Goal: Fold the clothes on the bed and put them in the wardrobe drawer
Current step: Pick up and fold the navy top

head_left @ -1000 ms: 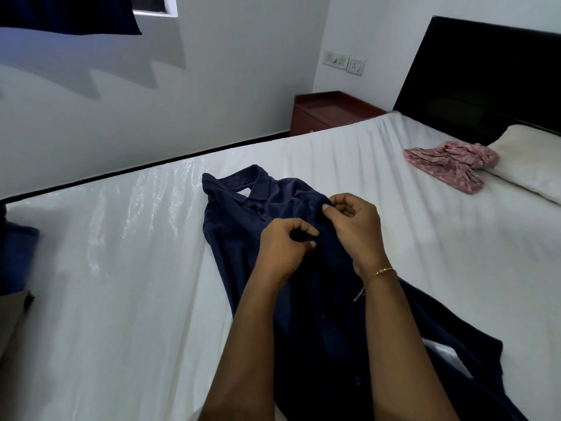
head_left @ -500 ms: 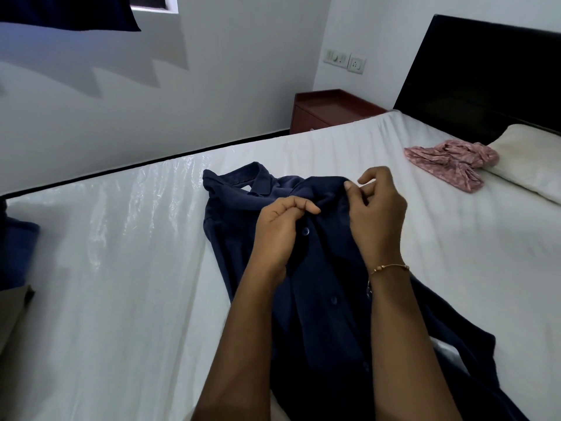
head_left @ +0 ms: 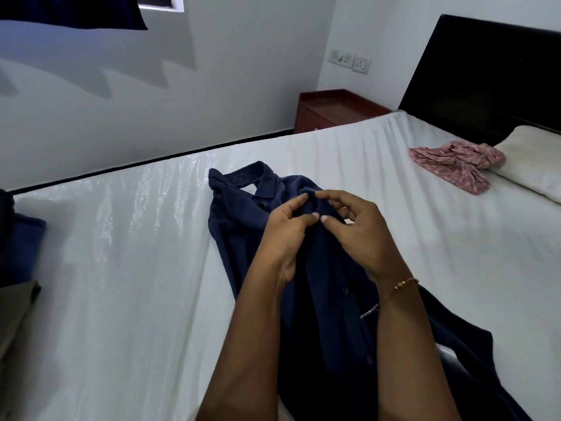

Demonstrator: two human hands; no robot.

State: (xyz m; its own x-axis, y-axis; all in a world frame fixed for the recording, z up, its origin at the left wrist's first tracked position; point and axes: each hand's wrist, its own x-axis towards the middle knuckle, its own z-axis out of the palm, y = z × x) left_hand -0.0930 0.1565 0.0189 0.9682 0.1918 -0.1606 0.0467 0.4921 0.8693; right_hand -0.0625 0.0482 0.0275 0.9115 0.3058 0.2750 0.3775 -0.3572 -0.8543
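Note:
A navy blue collared shirt [head_left: 239,214] lies lengthwise on the white bed [head_left: 121,284], collar toward the far wall, buttons showing down its front. My left hand [head_left: 288,232] and my right hand [head_left: 358,235] meet just below the collar. Each pinches the shirt's front edge between thumb and fingers, fingertips almost touching. A crumpled pink patterned garment [head_left: 455,162] lies at the right near the pillow. The wardrobe drawer is out of view.
A white pillow [head_left: 537,159] rests against the black headboard [head_left: 485,74]. A red-brown bedside table [head_left: 334,107] stands in the corner. Blue cloth [head_left: 21,247] and a grey-brown item [head_left: 15,311] lie at the bed's left edge. Dark fabric [head_left: 76,10] hangs at top left.
My hands had moved apart along the shirt's top edge and have come back together below the collar. The shirt front has shifted slightly; the collar now shows its inner label.

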